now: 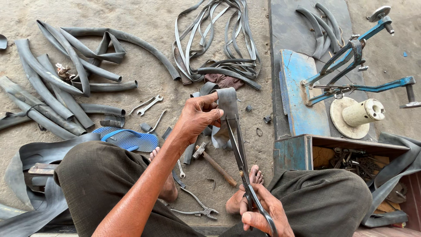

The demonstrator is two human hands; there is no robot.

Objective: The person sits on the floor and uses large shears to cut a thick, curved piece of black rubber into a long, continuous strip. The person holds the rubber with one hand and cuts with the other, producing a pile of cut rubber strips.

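On the sandy floor (pixel 153 70) you see cut grey tubes (pixel 66 74) at the left, thin rubber strips (pixel 219 39) at top, two wrenches (pixel 149 105), a blue sandal (pixel 127 139), a hammer (pixel 215 164) and pliers (pixel 197 210). At right stand a blue metal press (pixel 351 66) and an open box (pixel 333 153) of small parts.

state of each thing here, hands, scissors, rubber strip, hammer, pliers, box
left hand: gripping the rubber strip
right hand: closed on the scissors' handles
scissors: blades at the strip's lower edge
rubber strip: held up, folded
hammer: lying flat
pliers: lying open
wooden box: open
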